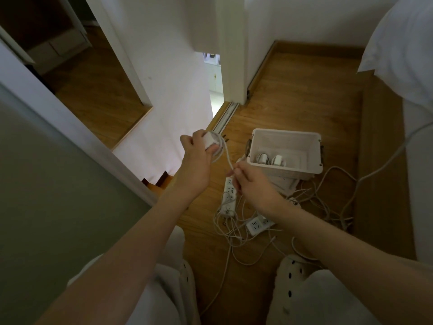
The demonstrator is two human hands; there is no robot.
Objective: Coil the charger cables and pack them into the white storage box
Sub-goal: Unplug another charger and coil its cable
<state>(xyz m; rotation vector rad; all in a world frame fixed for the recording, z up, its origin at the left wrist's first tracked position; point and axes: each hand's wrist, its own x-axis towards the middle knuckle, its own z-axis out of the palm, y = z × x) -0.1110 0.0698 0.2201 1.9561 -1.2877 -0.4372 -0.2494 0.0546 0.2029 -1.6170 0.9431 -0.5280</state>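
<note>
Here the left hand (195, 151) is raised above the floor (293, 95), its grip closed round a white charger block (209, 142) with the fingers curled under it. Several turns of the white cable (228, 159) lie wound round the block and the fingers. From that coil one strand runs down to the right hand (251, 184), whose grip is a pinch: thumb and fingertips hold the strand, the other fingers curled. The two hands are near each other, and the strand between them is almost straight.

Just beyond the right hand the white box (284, 133) stands open on the floor. Two coiled chargers (278, 159) lie side by side on its bottom, against the near wall.

Below the hands a power strip (229, 192) lies on the floor, with a second power strip (256, 225) near it. Loose cables (325, 184) lie tangled around and between the strips and spread out beside the box.
</note>
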